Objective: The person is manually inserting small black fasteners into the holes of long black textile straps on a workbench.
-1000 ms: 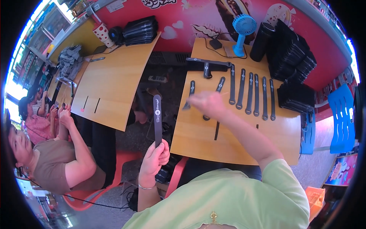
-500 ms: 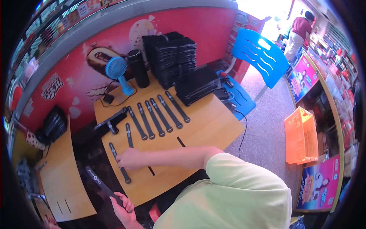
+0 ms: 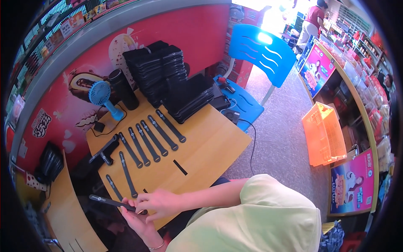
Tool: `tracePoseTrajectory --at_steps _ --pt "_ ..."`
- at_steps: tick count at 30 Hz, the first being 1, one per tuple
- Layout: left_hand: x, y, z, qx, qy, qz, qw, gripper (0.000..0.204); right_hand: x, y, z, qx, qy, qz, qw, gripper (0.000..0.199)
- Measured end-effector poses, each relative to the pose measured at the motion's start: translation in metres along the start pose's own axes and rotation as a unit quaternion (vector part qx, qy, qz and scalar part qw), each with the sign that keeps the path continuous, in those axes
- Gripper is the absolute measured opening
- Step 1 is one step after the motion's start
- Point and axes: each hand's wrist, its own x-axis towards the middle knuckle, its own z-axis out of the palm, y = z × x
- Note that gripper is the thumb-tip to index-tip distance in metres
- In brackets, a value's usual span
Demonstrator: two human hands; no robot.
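My left hand (image 3: 142, 223) is closed around the near end of a flat black strap (image 3: 104, 200), which points out to the left over the table's edge. At that same end, the fingers of my right hand (image 3: 164, 202) are bent over the strap and touch it. Just beyond my hands, two similar straps, a nearer one (image 3: 112, 187) and a longer-showing one (image 3: 127, 174), lie on the wooden table (image 3: 205, 147). Farther back several more straps (image 3: 145, 145) lie side by side, and a small pile of straps (image 3: 105, 150) overlaps the left edge.
Stacks of black plastic-wrapped packages (image 3: 157, 69) stand at the back, beside a dark cylinder (image 3: 124, 89) and a blue fan (image 3: 100, 94). A blue chair (image 3: 262, 54) holding cables is to the right, with an orange crate (image 3: 323, 136) beyond. Another person (image 3: 311, 25) stands far off.
My right hand has left the strap lying on the table and come to the held strap's near end. My left hand has raised that strap and turned it flatter. The view has shifted.
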Motion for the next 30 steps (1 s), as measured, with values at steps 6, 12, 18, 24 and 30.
tracePoseTrajectory --at_steps 6,12,18,24,30 --pt "0.005 -0.016 0.012 -0.035 -0.034 0.005 0.999 0.027 -0.01 0.004 -0.013 -0.046 0.055 0.015 0.997 0.022" --pt "0.003 -0.016 0.021 0.1 -0.076 0.025 0.992 0.039 -0.001 0.011 -0.025 -0.068 0.148 -0.002 0.987 0.013" --pt "0.008 -0.017 0.02 0.145 -0.095 0.009 0.985 0.039 0.006 0.022 -0.032 -0.077 0.142 0.004 0.987 0.013" --pt "0.015 -0.009 0.012 0.172 -0.073 0.047 0.981 0.043 0.012 0.021 -0.028 -0.001 0.109 0.058 0.992 0.022" --pt "0.024 -0.012 0.019 0.137 -0.051 0.058 0.988 0.049 0.007 0.033 -0.041 -0.041 0.108 0.082 0.99 0.022"
